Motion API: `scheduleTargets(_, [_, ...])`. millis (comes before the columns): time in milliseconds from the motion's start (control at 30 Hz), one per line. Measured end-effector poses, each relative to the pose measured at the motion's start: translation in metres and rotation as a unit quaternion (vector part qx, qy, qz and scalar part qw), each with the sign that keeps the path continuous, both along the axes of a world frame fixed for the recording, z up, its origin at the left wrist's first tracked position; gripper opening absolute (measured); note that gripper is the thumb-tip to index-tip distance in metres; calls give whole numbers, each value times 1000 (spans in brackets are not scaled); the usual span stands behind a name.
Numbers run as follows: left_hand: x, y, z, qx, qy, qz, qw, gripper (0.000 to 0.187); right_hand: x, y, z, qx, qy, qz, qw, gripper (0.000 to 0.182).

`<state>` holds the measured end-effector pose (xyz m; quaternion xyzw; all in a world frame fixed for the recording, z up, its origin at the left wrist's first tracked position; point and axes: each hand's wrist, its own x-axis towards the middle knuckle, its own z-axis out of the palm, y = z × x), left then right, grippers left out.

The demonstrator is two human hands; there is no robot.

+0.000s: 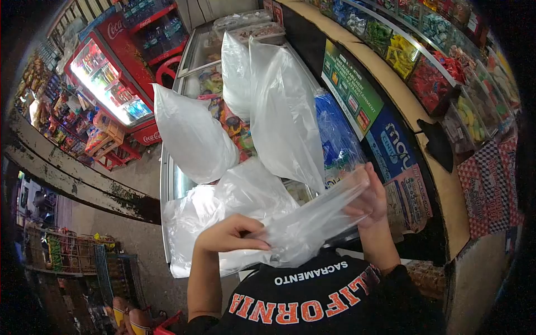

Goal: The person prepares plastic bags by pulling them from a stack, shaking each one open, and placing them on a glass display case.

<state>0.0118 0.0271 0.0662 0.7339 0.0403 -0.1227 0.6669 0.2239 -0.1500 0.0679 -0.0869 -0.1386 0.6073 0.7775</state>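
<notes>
A clear plastic bag [312, 223] is stretched between my hands, close to my chest. My left hand [231, 234] pinches its gathered end between thumb and fingers. At the other end, my right hand [373, 204] grips the plastic, its fingers partly seen through the film. Three puffed whitish plastic bags stand beyond: a left one [192, 134], a tall right one [285, 111] and a rear one [235, 72]. What fills them cannot be made out. More crumpled plastic [192, 229] lies flat on the glass-topped freezer, just past my left hand.
Colourful packs show inside the chest freezer [166, 184]. Blue plastic packaging [338, 131] lies along its right side. A counter [413, 106] with posters and candy jars [405, 53] runs along the right. A red drinks fridge [106, 78] stands at the back left.
</notes>
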Motion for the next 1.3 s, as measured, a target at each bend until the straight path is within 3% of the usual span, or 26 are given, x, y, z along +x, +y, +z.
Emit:
scheduleTargets(67, [-4,8,3,35,-170,107,979,13,-10,4,11,-19,-79,-87,993,31])
scheduleTargets(133, [-9,15,6,-51,-200,234,950,12,1,4,8,37,-118,-61,990,31])
scheduleTargets(200, [-3,15,20,-40,-297,263,917,14,7,6,5,94,-156,-36,983,31])
scheduleTargets(233, [3,9,26,-46,-365,280,887,24,8,7,3,108,-180,-47,977,30])
scheduleTargets(267, [3,10,26,-46,-366,278,887,24,9,8,2,122,-204,-59,970,29])
scheduleTargets(333, [-2,14,23,-242,-338,282,865,36,9,11,0,139,-209,-76,965,31])
scheduleTargets(367, [-1,23,22,-312,-381,179,851,46,8,14,0,155,-213,-92,960,33])
scheduleTargets(400, [-2,18,18,-311,-383,179,851,46,8,16,5,156,-213,-92,960,33])
scheduleTargets(467, [-1,-4,17,-198,-301,352,864,44,9,17,27,180,-200,-146,952,33])
scheduleTargets(500, [4,17,19,-191,-248,126,942,44,11,18,40,191,-193,-173,947,33])
scheduleTargets(533, [14,23,21,-151,-169,35,973,41,14,20,52,204,-187,-200,940,33])
scheduleTargets(600, [24,25,22,-98,-46,14,994,37,28,30,64,226,-186,-224,930,33])
scheduleTargets(667, [24,42,20,-75,-77,-13,994,29,42,39,71,295,-245,-137,913,30])
scheduleTargets(700, [22,50,22,-181,-201,1,963,26,43,39,77,239,-166,-142,946,32])
scheduleTargets(733, [22,55,23,-285,-319,14,904,23,46,44,87,238,-165,-142,946,32])
scheduleTargets(800, [32,48,52,-380,-386,227,809,24,54,64,105,294,-67,34,953,32])
scheduleTargets(900, [63,51,72,-331,-351,290,827,25,52,96,102,247,-32,12,968,29])
scheduleTargets(933, [75,53,77,-307,-332,321,832,25,54,103,94,246,-32,12,969,29])
scheduleTargets(1000, [91,61,85,-256,-290,383,839,26,62,120,63,104,66,-42,991,23])
scheduleTargets(1033, [102,91,45,-477,-326,215,787,23,67,128,30,54,78,-72,993,19])
scheduleTargets(1067, [115,83,42,-443,-202,391,781,22,69,133,-5,3,89,-102,991,16])
scheduleTargets(1100, [120,97,0,-408,-146,358,827,21,60,135,-27,-100,61,-142,983,13])
scheduleTargets(1133, [128,93,-33,-383,-75,402,828,19,51,136,-46,-202,30,-179,962,11])
scheduleTargets(1167, [136,87,-54,-356,-4,444,823,17,52,136,-70,-203,28,-178,962,11])
scheduleTargets(1300, [133,91,-66,-273,-53,410,869,29,82,132,-137,-160,125,-98,974,10])
